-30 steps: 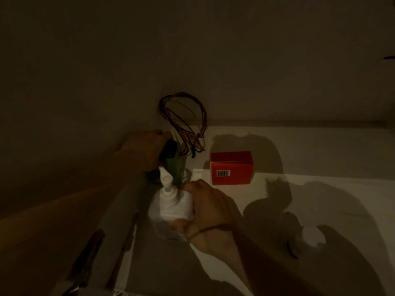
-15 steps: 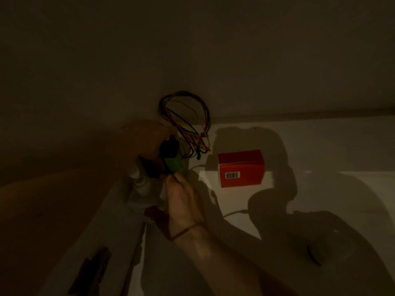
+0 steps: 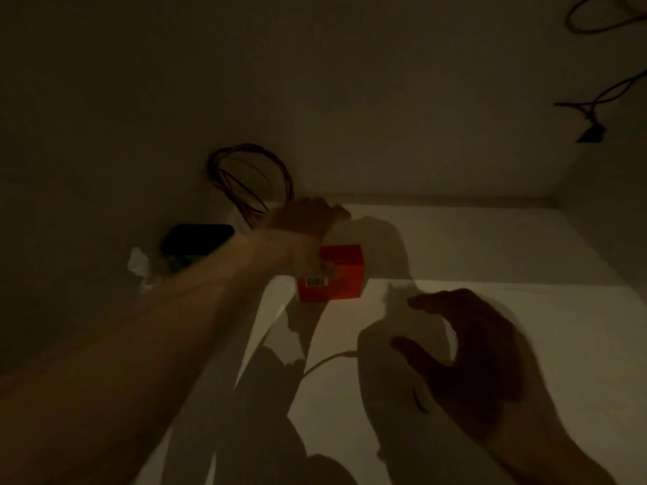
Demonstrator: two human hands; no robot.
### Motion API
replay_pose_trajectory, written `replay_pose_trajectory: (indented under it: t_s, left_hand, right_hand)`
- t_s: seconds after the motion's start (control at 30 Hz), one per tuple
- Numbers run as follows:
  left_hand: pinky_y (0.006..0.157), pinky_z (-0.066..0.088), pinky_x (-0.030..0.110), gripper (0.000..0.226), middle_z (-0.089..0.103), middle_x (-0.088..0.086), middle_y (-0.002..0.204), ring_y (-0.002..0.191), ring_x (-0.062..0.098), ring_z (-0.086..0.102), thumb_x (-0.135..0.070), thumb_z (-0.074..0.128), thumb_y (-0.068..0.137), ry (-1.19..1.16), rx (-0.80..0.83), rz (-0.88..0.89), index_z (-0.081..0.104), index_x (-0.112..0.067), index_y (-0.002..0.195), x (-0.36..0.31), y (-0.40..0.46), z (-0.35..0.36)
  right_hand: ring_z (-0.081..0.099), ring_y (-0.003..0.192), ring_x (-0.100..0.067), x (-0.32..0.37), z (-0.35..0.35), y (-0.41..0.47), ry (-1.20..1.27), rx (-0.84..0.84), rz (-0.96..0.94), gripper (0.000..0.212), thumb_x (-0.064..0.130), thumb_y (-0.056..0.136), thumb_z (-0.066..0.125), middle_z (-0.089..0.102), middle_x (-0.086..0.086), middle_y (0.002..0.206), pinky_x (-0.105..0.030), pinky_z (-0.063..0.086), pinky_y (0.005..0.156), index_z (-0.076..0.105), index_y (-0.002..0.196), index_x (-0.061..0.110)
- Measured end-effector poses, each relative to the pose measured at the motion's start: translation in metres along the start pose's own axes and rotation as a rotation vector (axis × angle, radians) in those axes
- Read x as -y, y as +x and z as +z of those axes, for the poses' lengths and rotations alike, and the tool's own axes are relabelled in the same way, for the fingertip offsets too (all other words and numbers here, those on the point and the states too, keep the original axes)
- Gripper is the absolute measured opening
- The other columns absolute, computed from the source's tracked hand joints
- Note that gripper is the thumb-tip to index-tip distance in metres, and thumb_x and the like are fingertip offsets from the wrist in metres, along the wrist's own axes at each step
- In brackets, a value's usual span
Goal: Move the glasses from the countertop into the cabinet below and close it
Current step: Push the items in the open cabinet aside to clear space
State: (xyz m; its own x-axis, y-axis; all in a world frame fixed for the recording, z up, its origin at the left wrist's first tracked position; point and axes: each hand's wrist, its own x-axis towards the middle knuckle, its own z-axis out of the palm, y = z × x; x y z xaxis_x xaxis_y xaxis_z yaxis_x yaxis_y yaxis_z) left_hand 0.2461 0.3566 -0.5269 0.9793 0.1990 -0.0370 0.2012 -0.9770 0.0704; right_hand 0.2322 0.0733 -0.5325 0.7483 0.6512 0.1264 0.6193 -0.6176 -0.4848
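Glasses: where are they?
- Too dark to make out. Only a white wad (image 3: 138,264) shows at far left, beside a black object (image 3: 196,239).

And the grip on each side?
- The left hand (image 3: 303,222) reaches over the top left corner of a red box (image 3: 341,278) on the pale shelf (image 3: 490,246); I cannot tell whether it clasps the box. The right hand (image 3: 465,362) hovers released, fingers loosely spread, holding nothing. Looped wires (image 3: 252,183) hang behind.

head view | looks forward-down into dim cabinet shelf (image 3: 455,246) | close range
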Motion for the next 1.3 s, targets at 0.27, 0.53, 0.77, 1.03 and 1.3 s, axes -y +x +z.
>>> replay_pose_trajectory:
  t_s: [0.27,0.53,0.77,1.03,1.3]
  left_hand:
    - [0.081,0.045,0.038,0.063,0.055,0.004,0.118,0.106,0.027,0.057,-0.034,0.069,0.083,0.153,0.03,-0.018,0.04,-0.024,0.138,-0.051,-0.016,0.022]
    - [0.082,0.051,0.042,0.071,0.058,-0.006,0.122,0.107,0.02,0.057,-0.044,0.072,0.08,-0.094,-0.125,-0.036,0.036,-0.039,0.141,-0.039,-0.145,0.001]
    - [0.109,0.028,0.02,0.079,0.035,-0.022,0.15,0.134,0.004,0.037,-0.053,0.07,0.078,-0.158,0.037,-0.216,0.029,-0.049,0.146,-0.01,-0.244,0.033]
    - [0.099,0.047,0.043,0.062,0.058,-0.005,0.136,0.119,0.021,0.059,-0.034,0.073,0.08,-0.072,-0.084,-0.324,0.054,-0.03,0.138,0.008,-0.265,0.049]
    - [0.07,0.058,0.04,0.063,0.073,-0.001,0.108,0.089,0.021,0.072,-0.052,0.074,0.061,0.028,-0.15,-0.327,0.066,-0.027,0.119,-0.003,-0.275,0.05]
  right_hand:
    - [0.056,0.108,0.0,-0.083,0.004,-0.034,-0.049,0.27,0.03,0.075,0.051,0.08,0.075,0.049,0.028,0.128,-0.028,0.052,0.095,0.032,0.14,0.06]
    - [0.065,0.075,0.002,-0.057,0.005,-0.017,0.068,0.204,0.045,0.038,0.046,0.079,0.079,0.064,0.022,0.089,-0.021,0.056,0.065,0.048,0.097,0.058]
    - [0.063,0.08,0.003,0.043,0.058,0.035,0.185,0.243,-0.235,0.028,0.028,0.082,0.08,0.068,0.016,0.093,-0.021,0.055,0.074,0.066,0.107,0.028]
    - [0.068,0.092,-0.018,0.139,0.124,0.061,0.331,0.371,-0.218,0.03,0.021,0.08,0.081,0.072,0.004,0.099,-0.043,0.059,0.086,0.067,0.103,0.033]
    - [0.07,0.086,-0.014,0.141,0.13,0.054,0.304,0.395,-0.155,0.026,0.019,0.078,0.084,0.076,0.007,0.09,-0.04,0.06,0.083,0.072,0.1,0.029]
